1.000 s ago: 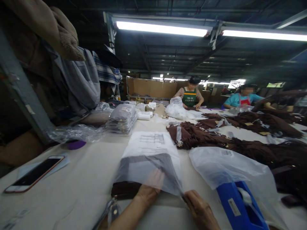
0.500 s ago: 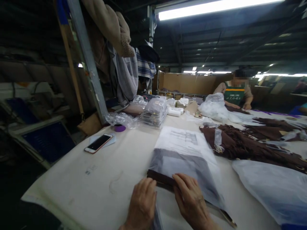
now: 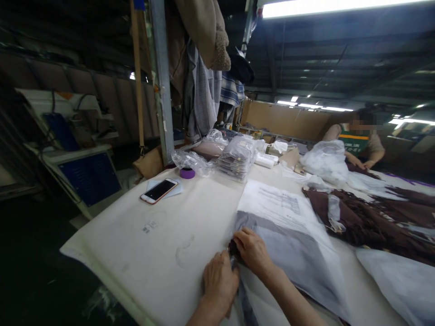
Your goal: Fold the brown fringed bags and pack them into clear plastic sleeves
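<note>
"Head view, looking down: where does the plastic bag [image 3: 295,253] lie from the two hands?"

"It lies flat on the counter [image 3: 112,240], ahead of the hands and to their right. Its longer direction goes from the near right toward the far left, and the printed end is the far one."

"Which hand is nearer to it?"

"Right hand [image 3: 253,249], clearly. It is at the near left corner, and its forearm crosses above the near edge of the bag. The fingers are bent down and, as I judge, clamped on a dark brown piece [image 3: 232,249] which shows at that corner."

"And the other one?"

"Left hand [image 3: 220,280] is just beside, a little closer to the person. Its fingers curl near a grey strip [image 3: 247,304], which runs from between the hands toward the person. The inside of the fingers is hidden, so I cannot tell if they grip."

"What matters most, then?"

"In my opinion, this: both hands are at one corner only, while the bag spreads away to the right of them."
</note>
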Action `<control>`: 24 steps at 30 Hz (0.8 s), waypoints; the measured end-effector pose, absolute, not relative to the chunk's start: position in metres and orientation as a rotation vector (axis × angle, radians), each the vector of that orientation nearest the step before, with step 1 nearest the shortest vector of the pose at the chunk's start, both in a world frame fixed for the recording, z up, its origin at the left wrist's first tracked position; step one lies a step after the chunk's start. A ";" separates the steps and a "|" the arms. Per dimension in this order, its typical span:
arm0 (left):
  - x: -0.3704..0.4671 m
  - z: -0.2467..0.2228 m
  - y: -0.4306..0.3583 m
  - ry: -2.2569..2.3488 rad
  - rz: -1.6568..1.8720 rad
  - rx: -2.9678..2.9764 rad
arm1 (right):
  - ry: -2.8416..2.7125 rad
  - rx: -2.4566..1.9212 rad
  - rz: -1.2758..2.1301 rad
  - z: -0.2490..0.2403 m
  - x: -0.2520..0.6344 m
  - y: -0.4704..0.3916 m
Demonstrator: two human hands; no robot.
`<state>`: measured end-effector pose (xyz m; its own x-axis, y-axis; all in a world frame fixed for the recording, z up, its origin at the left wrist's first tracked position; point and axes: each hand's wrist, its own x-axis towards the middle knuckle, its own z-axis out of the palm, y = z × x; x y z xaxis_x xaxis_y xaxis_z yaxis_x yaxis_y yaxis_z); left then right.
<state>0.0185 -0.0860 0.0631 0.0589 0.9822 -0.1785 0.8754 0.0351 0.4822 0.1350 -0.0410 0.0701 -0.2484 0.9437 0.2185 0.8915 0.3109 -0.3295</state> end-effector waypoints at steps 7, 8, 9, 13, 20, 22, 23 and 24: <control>0.026 0.069 -0.084 1.776 0.454 1.805 | -2.167 -1.609 0.358 0.080 0.132 -0.038; 0.029 0.069 -0.084 1.773 0.473 1.768 | -2.166 -1.604 0.379 0.082 0.131 -0.037; 0.033 0.069 -0.083 1.774 0.487 1.744 | -2.167 -1.599 0.397 0.084 0.131 -0.036; 0.046 0.068 -0.088 1.730 0.600 1.580 | -2.209 -1.596 0.441 0.088 0.129 -0.034; 0.052 0.056 -0.095 1.681 0.823 1.426 | -2.300 -1.644 0.408 0.094 0.119 -0.031; 0.054 0.047 -0.091 1.577 0.951 1.360 | -2.321 -1.636 0.404 0.098 0.119 -0.034; 0.055 0.042 -0.088 1.505 1.040 1.316 | -2.327 -1.629 0.402 0.100 0.119 -0.036; 0.057 0.037 -0.085 1.436 1.122 1.276 | -2.328 -1.623 0.400 0.102 0.120 -0.038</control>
<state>0.0573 -0.0850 0.0372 -0.0786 0.9958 -0.0469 0.1952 0.0615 0.9788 0.1199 -0.0379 0.1020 -0.3331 0.9406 0.0655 0.8648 0.3324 -0.3762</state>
